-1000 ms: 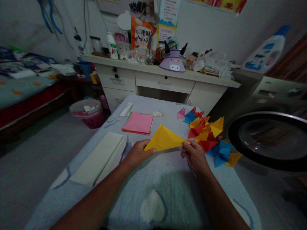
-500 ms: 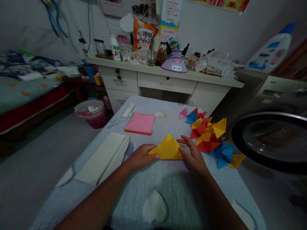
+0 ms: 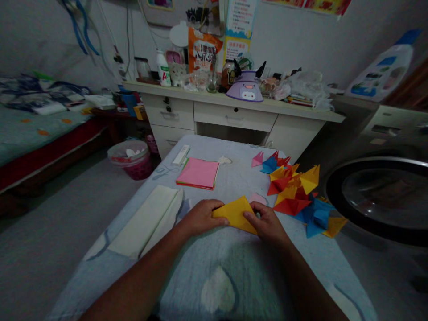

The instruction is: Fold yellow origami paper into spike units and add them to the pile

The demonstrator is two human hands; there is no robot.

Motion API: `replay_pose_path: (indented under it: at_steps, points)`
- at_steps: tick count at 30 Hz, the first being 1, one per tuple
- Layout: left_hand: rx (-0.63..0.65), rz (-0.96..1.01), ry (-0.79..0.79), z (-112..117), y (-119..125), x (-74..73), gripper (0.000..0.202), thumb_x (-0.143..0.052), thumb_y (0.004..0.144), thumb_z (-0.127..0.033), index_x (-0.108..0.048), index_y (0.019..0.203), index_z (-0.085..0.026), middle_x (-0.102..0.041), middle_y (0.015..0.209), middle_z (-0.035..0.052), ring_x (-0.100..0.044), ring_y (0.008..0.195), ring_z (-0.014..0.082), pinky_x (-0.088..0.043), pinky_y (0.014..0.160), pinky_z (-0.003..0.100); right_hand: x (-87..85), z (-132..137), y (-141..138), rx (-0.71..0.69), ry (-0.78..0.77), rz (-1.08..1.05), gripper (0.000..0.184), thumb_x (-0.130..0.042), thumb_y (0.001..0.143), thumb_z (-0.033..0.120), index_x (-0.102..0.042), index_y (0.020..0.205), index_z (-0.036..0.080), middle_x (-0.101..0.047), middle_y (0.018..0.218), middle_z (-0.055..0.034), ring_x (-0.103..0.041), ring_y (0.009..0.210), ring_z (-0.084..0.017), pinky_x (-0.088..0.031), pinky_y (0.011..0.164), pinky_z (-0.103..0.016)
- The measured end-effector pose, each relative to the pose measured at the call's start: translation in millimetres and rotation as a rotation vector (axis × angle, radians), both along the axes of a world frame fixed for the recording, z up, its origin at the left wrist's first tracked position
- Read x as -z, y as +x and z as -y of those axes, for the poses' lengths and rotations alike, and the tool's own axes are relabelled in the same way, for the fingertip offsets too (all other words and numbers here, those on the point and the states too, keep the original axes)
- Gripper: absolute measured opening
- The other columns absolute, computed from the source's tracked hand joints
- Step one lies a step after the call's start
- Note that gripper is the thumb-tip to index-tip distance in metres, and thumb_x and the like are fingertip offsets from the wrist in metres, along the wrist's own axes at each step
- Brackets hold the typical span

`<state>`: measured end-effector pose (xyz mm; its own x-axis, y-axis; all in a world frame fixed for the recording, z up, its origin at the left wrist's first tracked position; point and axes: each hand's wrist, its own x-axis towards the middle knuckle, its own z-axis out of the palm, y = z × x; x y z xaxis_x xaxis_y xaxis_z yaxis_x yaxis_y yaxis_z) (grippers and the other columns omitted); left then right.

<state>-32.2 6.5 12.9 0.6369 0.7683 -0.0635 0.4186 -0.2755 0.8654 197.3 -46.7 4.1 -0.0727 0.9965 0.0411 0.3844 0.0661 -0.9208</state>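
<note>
A folded yellow paper [image 3: 236, 212] lies on the pale blue cloth-covered table [image 3: 234, 267] between both hands. My left hand [image 3: 201, 217] pinches its left corner, thumb on top. On the right side, my right hand [image 3: 265, 223] presses the paper with curled fingers, thumb over the fold. A small pink paper piece [image 3: 257, 197] peeks out just behind the yellow one. A heap of folded red, yellow, orange and blue paper shapes [image 3: 297, 191] lies close to the right of my right hand.
A pink-topped stack of paper squares [image 3: 198, 173] sits further back, with a white stick-shaped object [image 3: 181, 154] beyond it. A long cream folded sheet [image 3: 143, 220] lies on the left. A cluttered white desk [image 3: 234, 111], a pink bin [image 3: 131, 158], a bed and a washing machine [image 3: 377, 187] surround the table.
The wide yellow triangle held up a second ago has been folded smaller and brought down onto the table. Both hands moved closer together and nearer to me.
</note>
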Motion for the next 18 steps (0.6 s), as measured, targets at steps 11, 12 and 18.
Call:
replay_pose_path:
  at_steps: [11,12,18]
  points:
    - [-0.014,0.021,-0.014,-1.1,8.0,-2.6,0.029,-0.054,0.081,-0.039,-0.062,0.072,-0.013,-0.044,0.061,-0.0037,-0.041,0.056,0.0098,-0.025,0.050,0.021,0.0,2.4,-2.0,-0.035,-0.051,-0.171,0.028,-0.063,0.082,0.046,-0.062,0.078,0.018,-0.057,0.071,0.0003,-0.052,0.064,-0.013,-0.041,0.057,-0.023]
    - [-0.014,0.020,-0.013,-1.1,8.0,-2.3,0.028,-0.054,0.081,-0.039,-0.061,0.072,-0.013,-0.044,0.062,-0.0037,-0.041,0.057,0.0098,-0.025,0.050,0.021,0.9,2.1,-1.9,-0.035,-0.049,-0.184,0.028,-0.062,0.083,0.046,-0.063,0.079,0.018,-0.057,0.071,0.0002,-0.053,0.064,-0.013,-0.042,0.058,-0.023]
    - [0.004,0.023,-0.027,-0.2,8.9,0.7,0.028,-0.055,0.080,-0.040,-0.061,0.071,-0.014,-0.045,0.061,-0.0040,-0.041,0.056,0.0095,-0.026,0.050,0.021,1.6,-2.0,-2.5,-0.017,-0.030,-0.203,0.026,-0.061,0.084,0.044,-0.065,0.090,0.020,-0.062,0.079,-0.0014,-0.056,0.070,-0.014,-0.045,0.061,-0.024]
